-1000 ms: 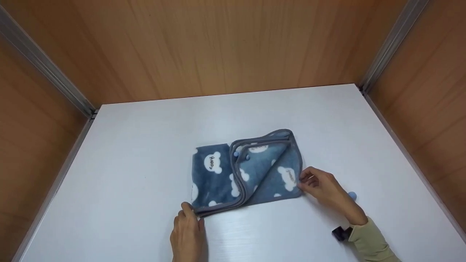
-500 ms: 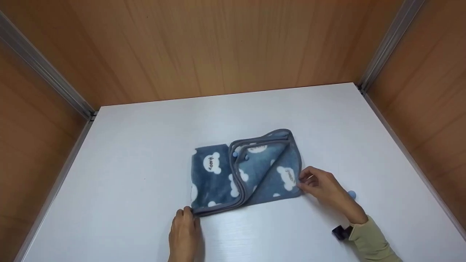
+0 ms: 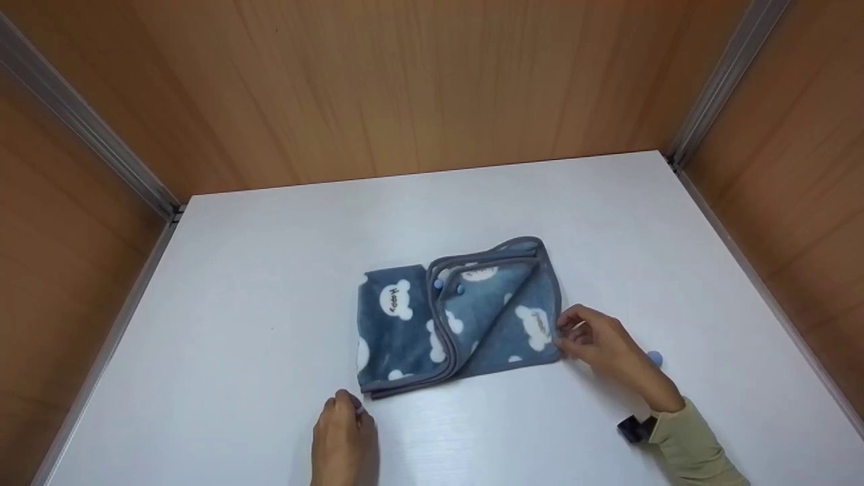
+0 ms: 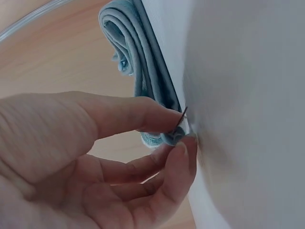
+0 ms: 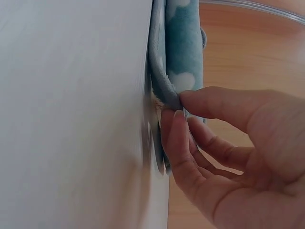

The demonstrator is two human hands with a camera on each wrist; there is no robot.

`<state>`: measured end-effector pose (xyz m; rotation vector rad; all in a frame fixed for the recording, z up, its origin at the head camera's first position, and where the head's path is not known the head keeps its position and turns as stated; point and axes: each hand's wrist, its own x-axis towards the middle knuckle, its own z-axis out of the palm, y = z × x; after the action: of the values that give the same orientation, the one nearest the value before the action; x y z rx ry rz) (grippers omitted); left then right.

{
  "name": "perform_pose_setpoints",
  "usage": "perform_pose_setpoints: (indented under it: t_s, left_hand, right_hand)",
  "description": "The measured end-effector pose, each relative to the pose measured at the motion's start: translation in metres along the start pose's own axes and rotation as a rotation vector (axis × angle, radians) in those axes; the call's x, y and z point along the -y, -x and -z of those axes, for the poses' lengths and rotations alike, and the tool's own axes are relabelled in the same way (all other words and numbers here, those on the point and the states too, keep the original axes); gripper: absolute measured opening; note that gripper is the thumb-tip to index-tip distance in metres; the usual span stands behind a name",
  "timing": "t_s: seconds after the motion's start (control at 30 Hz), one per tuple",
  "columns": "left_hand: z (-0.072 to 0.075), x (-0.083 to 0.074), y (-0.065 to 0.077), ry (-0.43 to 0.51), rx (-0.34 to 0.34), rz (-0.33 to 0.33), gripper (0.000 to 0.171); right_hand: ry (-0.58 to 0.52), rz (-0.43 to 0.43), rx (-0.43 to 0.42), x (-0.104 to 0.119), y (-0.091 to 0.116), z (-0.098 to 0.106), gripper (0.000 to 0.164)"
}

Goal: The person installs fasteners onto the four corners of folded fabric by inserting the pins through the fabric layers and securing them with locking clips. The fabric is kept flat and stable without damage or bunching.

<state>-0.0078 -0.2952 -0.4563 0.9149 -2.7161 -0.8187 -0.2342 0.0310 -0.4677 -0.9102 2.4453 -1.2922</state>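
Observation:
A folded blue fleece blanket (image 3: 398, 344) with white bear heads and grey-blue edging lies on the white table (image 3: 236, 283). Its right part has a layer turned back diagonally. My right hand (image 3: 604, 344) pinches the right edge; the right wrist view shows the edging (image 5: 167, 93) between thumb and fingertips. Just below the blanket's lower left corner, my left hand (image 3: 341, 432) stands slightly apart from it, fingers loosely curled. In the left wrist view, a blue bit and a thin dark line show between thumb and fingertips; what the dark line is cannot be made out.
Two small blue round pieces, one of them a light blue ball (image 3: 439, 284), sit on the blanket. Another blue round thing (image 3: 654, 358) is beside my right wrist. A black device (image 3: 633, 429) is by the right cuff. Wooden panels (image 3: 405, 88) enclose the table.
My left hand has let go of the blanket's lower left corner and drawn slightly down from it. My right hand keeps its pinch on the right edge.

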Motion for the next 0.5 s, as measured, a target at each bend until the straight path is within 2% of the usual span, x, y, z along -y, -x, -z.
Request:
perform_pose_setpoints:
  t_s: [0.17, 0.27, 0.4, 0.5]
  left_hand:
    - [0.002, -0.003, 0.003, 0.004, -0.039, -0.030, 0.009]
    - [0.005, -0.005, 0.004, 0.017, -0.054, -0.060, 0.010]
    - [0.007, -0.011, 0.006, 0.043, -0.036, -0.047, 0.014]
    - [0.007, -0.018, 0.008, 0.043, -0.017, -0.023, 0.017]
  right_hand:
    - [-0.021, 0.021, -0.011, 0.002, 0.001, 0.002, 0.028]
    - [-0.045, -0.018, -0.009, 0.016, 0.003, 0.003, 0.029]
    - [-0.044, -0.029, -0.011, 0.032, 0.006, 0.006, 0.029]
    - [-0.025, -0.015, -0.013, 0.029, 0.006, 0.005, 0.029]
